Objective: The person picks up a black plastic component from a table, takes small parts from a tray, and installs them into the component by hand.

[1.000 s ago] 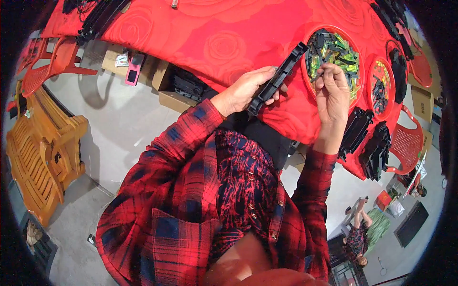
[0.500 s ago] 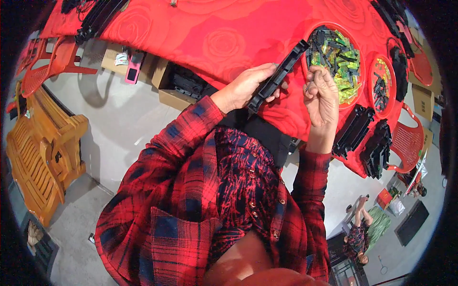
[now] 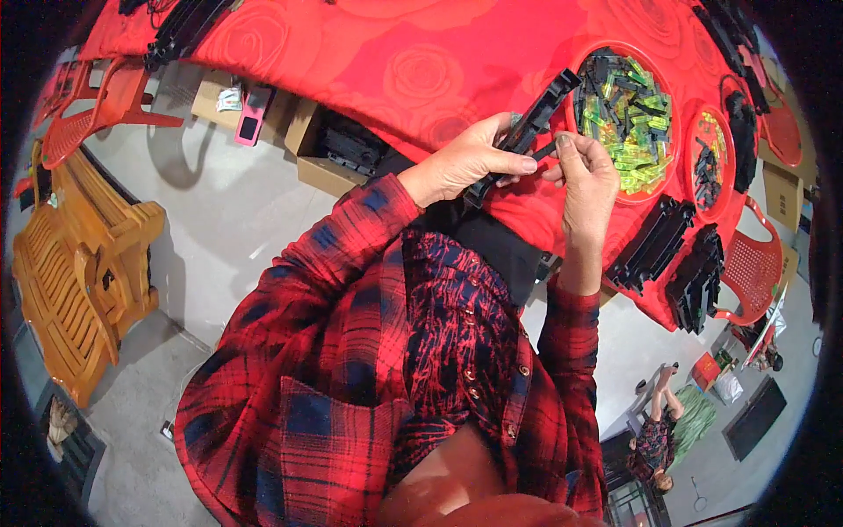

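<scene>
Bar (image 3: 548, 104), long and black, is held over the near edge of the table, aslant, its far end leaning right toward the large bowl. The left hand (image 3: 474, 162) grips it near its lower half, the thumb lying across it and the fingers wrapped beneath. The right hand (image 3: 590, 183) is close beside, thumb and forefinger pinching a small dark piece (image 3: 545, 150) against or just next to the bar; whether the two touch cannot be told.

Just right of the bar stands the large bowl (image 3: 636, 201), red-rimmed and heaped with yellow-green and black pieces (image 3: 645, 145). Beyond it is a smaller red bowl (image 3: 713, 217) with black and yellowish bits. Nearer the person, two stacks of black bars (image 3: 652, 243) lie by the table's edge. A red rose-patterned cloth (image 3: 386, 44) covers the table.

Below the cloth's left side sits an open carton (image 3: 327, 178) of black parts, with a pink device (image 3: 249, 129) farther left. A wooden bench (image 3: 70, 272) stands at far left, a red chair (image 3: 753, 263) at right. Another person (image 3: 654, 443) appears at lower right.
</scene>
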Tool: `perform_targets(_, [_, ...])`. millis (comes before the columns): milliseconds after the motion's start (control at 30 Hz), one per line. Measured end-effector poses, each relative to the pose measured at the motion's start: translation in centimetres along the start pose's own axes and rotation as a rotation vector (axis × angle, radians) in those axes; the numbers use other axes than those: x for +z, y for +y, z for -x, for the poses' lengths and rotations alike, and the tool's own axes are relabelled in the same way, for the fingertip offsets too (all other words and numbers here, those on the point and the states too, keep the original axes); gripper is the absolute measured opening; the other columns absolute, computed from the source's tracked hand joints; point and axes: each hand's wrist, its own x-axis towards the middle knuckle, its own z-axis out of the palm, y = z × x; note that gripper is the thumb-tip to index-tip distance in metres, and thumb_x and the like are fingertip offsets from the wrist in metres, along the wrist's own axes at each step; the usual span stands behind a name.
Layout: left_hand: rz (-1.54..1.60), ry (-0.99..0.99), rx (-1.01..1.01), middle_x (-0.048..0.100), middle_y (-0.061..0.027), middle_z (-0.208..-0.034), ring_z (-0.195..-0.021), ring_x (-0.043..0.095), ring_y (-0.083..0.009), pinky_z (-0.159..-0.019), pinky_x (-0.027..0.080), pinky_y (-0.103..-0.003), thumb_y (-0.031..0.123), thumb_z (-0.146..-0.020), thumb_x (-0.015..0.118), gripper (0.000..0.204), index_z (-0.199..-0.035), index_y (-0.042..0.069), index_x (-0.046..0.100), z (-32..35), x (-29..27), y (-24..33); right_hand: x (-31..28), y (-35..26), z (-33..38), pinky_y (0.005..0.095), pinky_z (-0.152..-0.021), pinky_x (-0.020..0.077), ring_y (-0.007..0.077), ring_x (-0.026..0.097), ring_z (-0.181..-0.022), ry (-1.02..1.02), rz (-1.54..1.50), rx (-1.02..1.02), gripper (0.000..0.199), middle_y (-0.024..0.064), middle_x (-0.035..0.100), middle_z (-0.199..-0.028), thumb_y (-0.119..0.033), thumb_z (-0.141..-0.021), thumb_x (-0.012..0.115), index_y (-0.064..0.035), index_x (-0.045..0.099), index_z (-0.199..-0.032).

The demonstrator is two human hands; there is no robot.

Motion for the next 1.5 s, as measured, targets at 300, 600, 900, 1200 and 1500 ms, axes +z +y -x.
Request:
perform_targets(300, [-0.011, 0.037, -0.01, 0.058, -0.0011, -0.081, -0.065, 0.057, -0.0081, -0.054, 0.045, -0.023, 0.011, -0.083, 0.075, 0.035, -0.108, 0.005, 0.051, 0.0, -0.1, -0.3, -0.3, -0.2, 0.4, 0.0213, -0.054, 0.045, 0.0114, 0.063, -0.063, -0.064, -0.119, 0.053, 0.025, 0.0071, 0.066, -0.087, -0.022, -0.102, 0.055, 0.0013, 0.062, -0.11])
perform_targets(600, [-0.05, 0.003, -0.032, 0.057, 0.0006, -0.083, -0.065, 0.056, -0.0081, -0.056, 0.045, -0.023, 0.013, -0.085, 0.073, 0.041, -0.119, 0.006, 0.051, 0.2, -0.1, 0.0, -0.1, -0.1, 0.6, 0.0201, -0.056, 0.0428, 0.0062, 0.054, -0.061, -0.075, 0.021, -0.069, 0.02, 0.0032, 0.063, -0.083, -0.018, -0.097, 0.063, 0.0006, 0.063, -0.102])
perform_targets(900, [0.12, -0.048, -0.056, 0.066, -0.0095, -0.077, -0.065, 0.061, -0.0157, -0.058, 0.048, -0.028, 0.057, -0.103, 0.027, 0.067, -0.097, 0.002, 0.064, -0.6, -1.5, -1.0, -0.1, -0.8, 0.3, 0.0202, -0.056, 0.0426, 0.006, 0.052, -0.06, -0.009, -0.047, -0.005, 0.014, 0.003, 0.065, -0.08, -0.013, -0.095, 0.064, 0.0009, 0.064, -0.097])
perform_targets(1200, [0.25, -0.136, -0.034, 0.069, -0.0127, -0.089, -0.067, 0.063, -0.0161, -0.06, 0.05, -0.027, 0.038, -0.107, 0.031, 0.049, -0.115, -0.001, 0.06, -0.7, -2.0, -1.3, 1.0, -2.4, -0.2, 0.0209, -0.062, 0.0432, 0.0058, 0.055, -0.072, 0.001, -0.033, -0.057, 0.015, 0.0008, 0.065, -0.081, -0.014, -0.093, 0.067, 0.0011, 0.068, -0.095])
perform_targets(1500, [0.272, -0.135, -0.124, 0.07, -0.0158, -0.098, -0.069, 0.064, -0.0158, -0.061, 0.052, -0.027, 0.034, -0.106, 0.032, 0.044, -0.119, 0.001, 0.058, -0.2, -2.0, -0.5, 2.3, -1.7, -1.1, 0.0243, -0.063, 0.0423, 0.0075, 0.05, -0.067, 0.035, 0.199, -0.324, 0.009, -0.0003, 0.054, -0.077, -0.009, -0.086, 0.073, 0.0, 0.07, -0.086])
